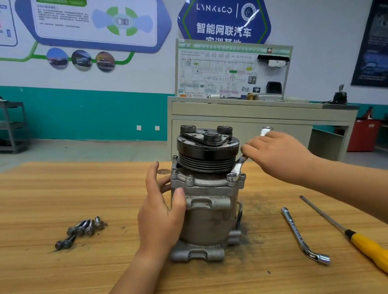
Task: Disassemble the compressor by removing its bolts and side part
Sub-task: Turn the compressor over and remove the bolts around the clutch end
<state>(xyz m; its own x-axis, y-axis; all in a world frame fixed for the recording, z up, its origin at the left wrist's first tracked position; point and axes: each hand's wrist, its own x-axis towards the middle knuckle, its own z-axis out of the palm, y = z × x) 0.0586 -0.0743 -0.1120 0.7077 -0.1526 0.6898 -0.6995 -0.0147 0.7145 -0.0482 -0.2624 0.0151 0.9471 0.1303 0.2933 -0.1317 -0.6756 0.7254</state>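
Observation:
A grey metal compressor [208, 213] stands upright on the wooden table [58, 285], with its black pulley [209, 152] on top. My left hand [162, 212] grips the left side of its body, thumb on the front. My right hand [277, 153] holds a silver wrench [238, 167] whose lower end sits on a bolt [231, 177] at the flange's front right corner. Other bolts [189, 178] stand in the flange. Several removed bolts [82, 230] lie loose on the table to the left.
An L-shaped socket wrench [302, 238] and a yellow-handled screwdriver [377, 253] lie on the table at the right. A coin-like disc [164, 171] lies behind the compressor. Dark grit surrounds its base. A cabinet [241, 121] with a display board stands beyond the table.

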